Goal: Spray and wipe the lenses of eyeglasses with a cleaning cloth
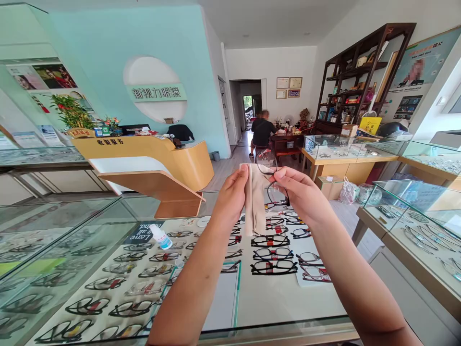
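Eyeglasses [277, 193], one pair, thin dark rims: raised above the glass tabletop [284, 300], pinched between thumb and fingers of the right hand [301, 192]. Cloth [255, 204], beige, folded: gripped by the left hand [231, 193], thumb at its top edge, hanging just beside the lower lens. Bottle [162, 238], white and blue: on the tabletop. Spectacle frames [274, 253], rowed: beneath the glass.

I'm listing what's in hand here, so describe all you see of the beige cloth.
The beige cloth looks soft, thin and unpatterned, and hangs in long vertical folds above the glass display counter. The left hand pinches it near its upper left corner. Its top right part reaches toward the right hand, which holds the glasses; whether it touches them is unclear.
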`<state>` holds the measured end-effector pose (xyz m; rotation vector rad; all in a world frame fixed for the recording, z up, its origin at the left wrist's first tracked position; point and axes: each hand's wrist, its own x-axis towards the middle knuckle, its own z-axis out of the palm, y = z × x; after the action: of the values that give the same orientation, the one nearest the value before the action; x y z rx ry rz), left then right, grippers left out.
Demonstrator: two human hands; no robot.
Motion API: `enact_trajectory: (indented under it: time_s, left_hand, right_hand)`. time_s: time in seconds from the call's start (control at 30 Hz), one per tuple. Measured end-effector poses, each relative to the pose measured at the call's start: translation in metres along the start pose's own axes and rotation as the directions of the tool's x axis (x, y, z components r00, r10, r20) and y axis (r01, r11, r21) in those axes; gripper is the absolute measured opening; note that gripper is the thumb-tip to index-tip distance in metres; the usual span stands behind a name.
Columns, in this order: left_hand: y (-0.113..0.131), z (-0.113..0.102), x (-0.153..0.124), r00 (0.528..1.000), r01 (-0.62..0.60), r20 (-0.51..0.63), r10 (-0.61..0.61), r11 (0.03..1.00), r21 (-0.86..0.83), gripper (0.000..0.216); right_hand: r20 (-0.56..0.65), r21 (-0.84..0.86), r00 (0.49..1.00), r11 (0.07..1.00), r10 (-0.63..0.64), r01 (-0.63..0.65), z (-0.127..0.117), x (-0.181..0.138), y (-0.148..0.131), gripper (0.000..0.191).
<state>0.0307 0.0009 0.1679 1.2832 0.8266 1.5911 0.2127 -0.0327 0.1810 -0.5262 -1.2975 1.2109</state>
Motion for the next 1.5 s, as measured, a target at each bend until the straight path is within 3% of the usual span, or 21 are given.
enact_trajectory:
  time_s: [0.1,0.37,0.47,0.6,0.83,0.93,1.1,1.3,1.4,1.5]
  left_hand:
    - [0.006,-0.003,0.001,0.999,0.013,-0.041,-0.014,1.000,-0.026,0.064]
    - [0.005,-0.011,0.001,0.998,-0.023,-0.065,0.025,0.999,0.041,0.049]
    - [0.008,-0.013,0.001,0.997,-0.029,0.067,0.026,0.999,0.046,0.048]
    - [0.020,-0.016,0.001,0.962,0.041,0.272,-0.035,0.999,-0.017,0.048]
    - [0.024,-0.022,0.004,0.895,0.162,0.427,-0.129,0.986,-0.042,0.041]
    - [0.016,-0.016,0.005,0.914,0.135,0.394,-0.092,0.988,-0.082,0.041]
    - [0.006,0.001,-0.001,0.971,-0.018,0.238,0.036,0.997,-0.076,0.039]
    - [0.004,0.002,-0.003,0.987,-0.085,0.140,0.084,0.996,0.005,0.048]
    - [0.010,-0.010,0.002,0.967,-0.023,0.255,0.021,1.000,0.002,0.047]
    - [0.018,-0.020,0.005,0.906,0.044,0.421,-0.044,0.999,0.010,0.039]
  right_hand:
    - [0.090,-0.031,0.995,0.998,0.052,-0.049,0.000,0.000,0.007,0.018]
    - [0.076,-0.109,0.987,0.985,0.141,-0.132,0.008,0.002,0.020,0.023]
    - [0.076,-0.101,0.987,0.986,0.139,-0.131,0.009,0.004,0.020,0.022]
    - [0.050,-0.096,0.994,0.991,0.097,-0.092,0.008,0.006,0.020,0.021]
    - [0.056,-0.071,0.995,0.994,0.082,-0.077,0.006,0.006,0.017,0.023]
    - [0.063,-0.054,0.994,0.995,0.093,-0.090,0.004,0.006,0.016,0.024]
    - [0.122,-0.091,0.983,0.988,0.135,-0.125,-0.001,0.008,0.019,0.030]
    - [0.141,-0.104,0.979,0.986,0.147,-0.133,-0.002,0.008,0.020,0.027]
    - [0.089,-0.077,0.985,0.987,0.151,-0.144,-0.002,0.009,0.014,0.026]
    - [0.086,-0.045,0.983,0.986,0.161,-0.158,-0.003,0.010,0.009,0.029]
